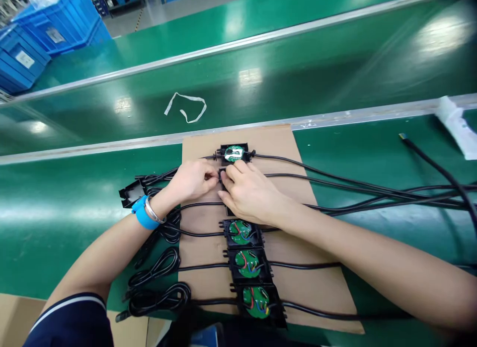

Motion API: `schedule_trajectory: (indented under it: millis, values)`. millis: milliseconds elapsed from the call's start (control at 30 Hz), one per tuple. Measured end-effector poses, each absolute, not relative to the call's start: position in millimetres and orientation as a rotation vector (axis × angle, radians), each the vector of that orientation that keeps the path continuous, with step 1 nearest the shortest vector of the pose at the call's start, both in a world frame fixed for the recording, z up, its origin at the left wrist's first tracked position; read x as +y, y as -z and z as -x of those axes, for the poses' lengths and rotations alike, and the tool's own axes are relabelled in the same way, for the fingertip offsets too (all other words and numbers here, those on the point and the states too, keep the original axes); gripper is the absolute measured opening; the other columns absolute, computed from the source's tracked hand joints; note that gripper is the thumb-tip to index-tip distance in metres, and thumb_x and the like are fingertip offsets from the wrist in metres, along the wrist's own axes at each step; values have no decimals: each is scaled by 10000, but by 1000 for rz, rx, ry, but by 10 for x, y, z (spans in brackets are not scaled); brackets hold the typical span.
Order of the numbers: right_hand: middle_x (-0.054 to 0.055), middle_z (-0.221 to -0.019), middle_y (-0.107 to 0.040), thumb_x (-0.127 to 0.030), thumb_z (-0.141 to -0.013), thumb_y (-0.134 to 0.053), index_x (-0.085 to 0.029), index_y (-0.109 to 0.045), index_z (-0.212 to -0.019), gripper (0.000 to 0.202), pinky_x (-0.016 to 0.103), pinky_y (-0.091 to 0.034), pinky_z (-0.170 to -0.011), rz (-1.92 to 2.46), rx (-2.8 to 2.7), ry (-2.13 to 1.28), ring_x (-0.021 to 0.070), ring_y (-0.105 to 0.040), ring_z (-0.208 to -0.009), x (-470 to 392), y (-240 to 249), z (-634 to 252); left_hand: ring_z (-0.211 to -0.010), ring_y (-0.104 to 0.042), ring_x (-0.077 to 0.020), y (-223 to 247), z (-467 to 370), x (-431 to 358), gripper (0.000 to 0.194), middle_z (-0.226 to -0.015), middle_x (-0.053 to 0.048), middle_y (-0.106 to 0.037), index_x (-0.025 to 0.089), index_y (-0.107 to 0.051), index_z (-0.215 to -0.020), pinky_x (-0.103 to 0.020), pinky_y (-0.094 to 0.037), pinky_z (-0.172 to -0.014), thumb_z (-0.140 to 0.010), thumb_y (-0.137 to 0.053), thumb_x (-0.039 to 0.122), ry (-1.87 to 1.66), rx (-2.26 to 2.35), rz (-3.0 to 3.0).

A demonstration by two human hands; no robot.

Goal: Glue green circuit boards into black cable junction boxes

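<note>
My left hand is closed in a pinch at the left end of a black plastic housing. What lies between its fingertips is hidden. My right hand covers most of this housing and grips it, with thumb and fingers bent over its left side. Just beyond stands another open housing with a round green circuit board that carries white material. Nearer to me, more housings lie in a column, showing green boards with red and blue wires. Black cables run out from both sides of the column.
Brown cardboard lies under the housings on the green bench. Coiled cables and a loose black cover are at left. A white strip lies beyond the metal rail; blue bins stand far left.
</note>
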State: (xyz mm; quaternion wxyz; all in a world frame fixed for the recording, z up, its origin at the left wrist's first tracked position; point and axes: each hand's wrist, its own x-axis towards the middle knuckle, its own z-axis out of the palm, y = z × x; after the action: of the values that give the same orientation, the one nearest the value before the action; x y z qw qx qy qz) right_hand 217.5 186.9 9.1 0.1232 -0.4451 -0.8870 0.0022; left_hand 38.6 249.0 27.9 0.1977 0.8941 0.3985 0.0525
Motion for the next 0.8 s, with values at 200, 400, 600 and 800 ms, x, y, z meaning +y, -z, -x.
schedule_trajectory:
  millis: [200, 400, 600, 800]
  values:
    - [167, -930, -668, -302, -967, -441, -72, -758, -977, 392, 413, -428, -780, 1168, -2537, -89, 271, -520, -897, 1864, -101, -2317, -786, -654, -194, -373, -394, 2597, 176, -881, -41, -738, 205, -763, -837, -313, -468, -704, -858, -593, 246, -46, 1135, -2498]
    - [103, -916, -716, -258, -882, -532, -164, -713, -1018, 245, 454, -471, -876, 1387, -2056, -125, 266, -610, -903, 2169, 76, -2895, -947, -608, -250, -333, -476, 2924, 233, -1018, -126, -666, 112, -668, -970, -356, -471, -822, -769, -728, 212, -225, 1284, -2649]
    - [101, -891, -717, -255, -886, -504, -135, -610, -1148, 307, 390, -537, -761, 1415, -2041, -374, 237, -667, -832, 2365, 134, -3085, -699, -562, -171, -363, -445, 2963, 124, -758, -33, -658, 158, -669, -873, -284, -398, -652, -903, -600, 256, -194, 1215, -2535]
    - [108, -1072, -744, -193, -949, -373, -150, -674, -1099, 339, 379, -538, -865, 1319, -2324, -294, 235, -700, -971, 2302, -312, -3052, -672, -569, -158, -554, -444, 2877, 261, -761, -36, -705, 173, -726, -859, -284, -367, -620, -958, -533, 318, -269, 1210, -2510]
